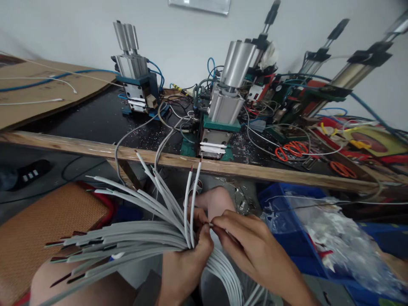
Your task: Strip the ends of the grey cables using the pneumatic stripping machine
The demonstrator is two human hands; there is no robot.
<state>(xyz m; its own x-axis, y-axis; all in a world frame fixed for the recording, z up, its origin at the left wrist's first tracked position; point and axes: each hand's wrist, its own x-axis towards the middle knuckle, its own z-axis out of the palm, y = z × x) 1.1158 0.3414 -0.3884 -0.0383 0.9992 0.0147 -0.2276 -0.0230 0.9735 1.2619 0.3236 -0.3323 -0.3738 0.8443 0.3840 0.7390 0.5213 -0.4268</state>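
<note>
A thick bundle of grey-white cables (pixel 134 229) lies across my lap, with my left hand (pixel 186 270) closed around it. Most stripped ends fan out to the left, showing dark, red and green inner wires. Two white cables (pixel 187 199) rise from that grip toward the table edge. My right hand (pixel 255 246) is closed beside the left thumb, its thumb and forefinger pinching a small pale cable end (pixel 211 224), which is mostly hidden by the fingers. Below the hands, the rest of the bundle curves down to the right.
Ahead, a pneumatic press-like machine (pixel 219 110) stands at the wooden-edged black table (pixel 95 142); another machine (pixel 134 72) is further left. Orange-handled scissors (pixel 291 149) lie on the right. A blue crate (pixel 280 204) with plastic scraps stands below, and a woven seat (pixel 57 225) is at left.
</note>
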